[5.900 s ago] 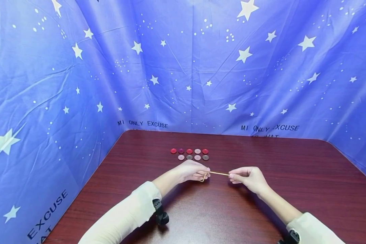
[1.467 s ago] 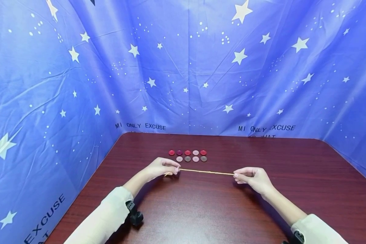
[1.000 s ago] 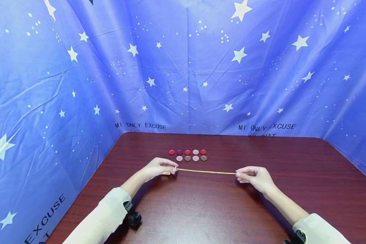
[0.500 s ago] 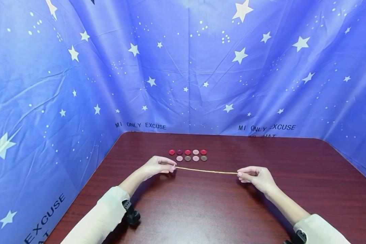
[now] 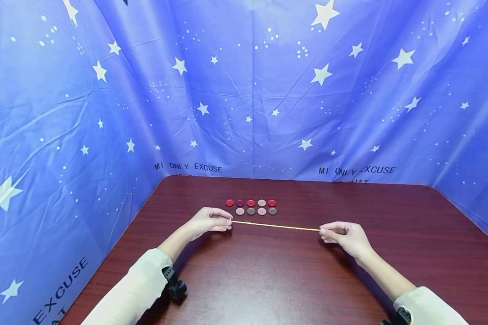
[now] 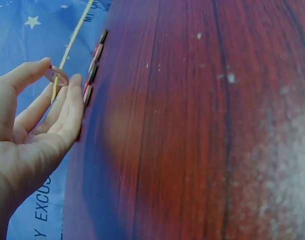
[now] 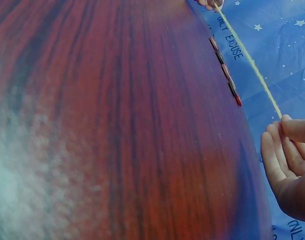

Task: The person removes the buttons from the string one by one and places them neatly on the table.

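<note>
A yellow string [image 5: 275, 225] stretches almost straight between my two hands above the table. In the left wrist view, my left hand [image 6: 42, 110] pinches a pale pinkish button [image 6: 54, 74] between thumb and fingers. The string goes through that button, and a short tail hangs below it. My right hand [image 5: 347, 238] pinches the string's other end between thumb and fingertips. Beyond my left fingers lie two rows of buttons: a red button [image 5: 229, 203], a purple button [image 5: 240, 203], a pale pink button [image 5: 240, 211] and a grey-brown button [image 5: 251, 211] are among them.
The dark red wood-grain table [image 5: 244, 280] extends under both hands. A blue curtain [image 5: 236, 90] with white stars encloses its back and sides. A black wrist camera [image 5: 175, 284] sits at the left sleeve.
My hands have moved apart, the left one mostly leftward, so the string between them spans much longer. The loose loop by my left hand has shrunk to a short tail. The rowed buttons stay put.
</note>
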Available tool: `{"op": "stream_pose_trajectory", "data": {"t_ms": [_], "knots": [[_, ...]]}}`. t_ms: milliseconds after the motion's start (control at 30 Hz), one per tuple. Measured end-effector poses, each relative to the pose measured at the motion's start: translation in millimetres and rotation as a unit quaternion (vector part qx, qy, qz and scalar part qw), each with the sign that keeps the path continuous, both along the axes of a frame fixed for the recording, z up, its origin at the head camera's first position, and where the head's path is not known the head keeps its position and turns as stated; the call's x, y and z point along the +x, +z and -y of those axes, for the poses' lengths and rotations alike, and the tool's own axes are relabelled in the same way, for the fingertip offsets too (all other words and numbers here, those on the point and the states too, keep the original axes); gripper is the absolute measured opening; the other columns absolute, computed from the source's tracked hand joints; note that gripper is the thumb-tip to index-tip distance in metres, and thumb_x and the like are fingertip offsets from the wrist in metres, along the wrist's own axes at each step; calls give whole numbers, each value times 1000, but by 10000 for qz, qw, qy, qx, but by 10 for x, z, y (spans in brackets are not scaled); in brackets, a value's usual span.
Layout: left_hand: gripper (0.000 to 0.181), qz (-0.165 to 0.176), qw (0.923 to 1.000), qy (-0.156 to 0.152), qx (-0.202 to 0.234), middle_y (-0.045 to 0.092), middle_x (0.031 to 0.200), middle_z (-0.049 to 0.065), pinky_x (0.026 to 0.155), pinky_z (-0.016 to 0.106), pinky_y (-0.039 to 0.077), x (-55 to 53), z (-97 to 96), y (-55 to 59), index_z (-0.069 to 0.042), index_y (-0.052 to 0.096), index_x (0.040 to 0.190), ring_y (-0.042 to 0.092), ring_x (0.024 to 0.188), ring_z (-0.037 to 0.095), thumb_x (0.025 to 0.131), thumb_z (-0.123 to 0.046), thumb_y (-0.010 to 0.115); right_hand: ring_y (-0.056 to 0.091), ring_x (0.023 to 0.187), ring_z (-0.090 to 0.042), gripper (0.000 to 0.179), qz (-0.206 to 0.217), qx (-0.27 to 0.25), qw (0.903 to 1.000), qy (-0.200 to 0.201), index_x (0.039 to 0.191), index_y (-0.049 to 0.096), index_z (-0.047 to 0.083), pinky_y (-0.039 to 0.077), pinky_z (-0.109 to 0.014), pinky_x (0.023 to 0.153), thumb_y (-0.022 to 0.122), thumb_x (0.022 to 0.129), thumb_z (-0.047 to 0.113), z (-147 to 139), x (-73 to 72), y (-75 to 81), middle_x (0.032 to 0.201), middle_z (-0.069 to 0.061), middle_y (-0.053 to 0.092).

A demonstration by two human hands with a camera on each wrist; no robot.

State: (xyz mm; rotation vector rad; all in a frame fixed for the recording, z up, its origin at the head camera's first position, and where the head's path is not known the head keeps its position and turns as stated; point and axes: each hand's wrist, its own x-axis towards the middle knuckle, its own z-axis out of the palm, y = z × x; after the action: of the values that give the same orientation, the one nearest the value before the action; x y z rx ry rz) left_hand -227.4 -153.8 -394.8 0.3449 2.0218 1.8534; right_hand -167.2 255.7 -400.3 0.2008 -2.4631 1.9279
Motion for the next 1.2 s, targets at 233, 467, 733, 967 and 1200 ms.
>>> {"op": "stream_pose_trajectory", "data": {"t_ms": [233,467,733,967,1200], "knots": [[38,-43,9999,88,22,72,102,13,85,32,59,-10,55,-9,18,54,119,70,85,10,88,-1,64,72,72,-8,38,70,-44,10000,-20,110,59,-23,61,-26,71,68,87,6,26,-21,15,79,5,76],[33,29,9999,116,-113,72,94,4,84,34,59,-20,92,10,13,57,114,69,82,9,86,-1,67,72,72,-7,39,37,-8,10000,3,110,58,-24,61,-26,71,68,87,6,19,-29,15,78,9,75],[35,173,9994,278,-145,72,93,1,82,29,60,-30,165,-10,13,56,118,69,83,8,88,-3,65,72,72,-7,39,148,-79,9998,-55,110,58,-23,61,-26,71,68,88,7,10,-21,10,77,10,75],[24,205,9992,330,33,74,87,-2,78,24,59,-44,156,-44,5,65,105,70,82,8,84,-4,71,72,73,-8,38,235,-101,9997,-20,110,59,-22,61,-25,72,68,88,7,12,-15,-5,77,10,75],[32,151,9982,496,293,75,92,4,81,29,60,-108,88,-53,15,60,114,71,84,11,86,2,66,72,73,-8,39,157,-58,9999,-29,111,58,-23,61,-26,72,68,88,7,19,-17,10,77,11,74]]}}
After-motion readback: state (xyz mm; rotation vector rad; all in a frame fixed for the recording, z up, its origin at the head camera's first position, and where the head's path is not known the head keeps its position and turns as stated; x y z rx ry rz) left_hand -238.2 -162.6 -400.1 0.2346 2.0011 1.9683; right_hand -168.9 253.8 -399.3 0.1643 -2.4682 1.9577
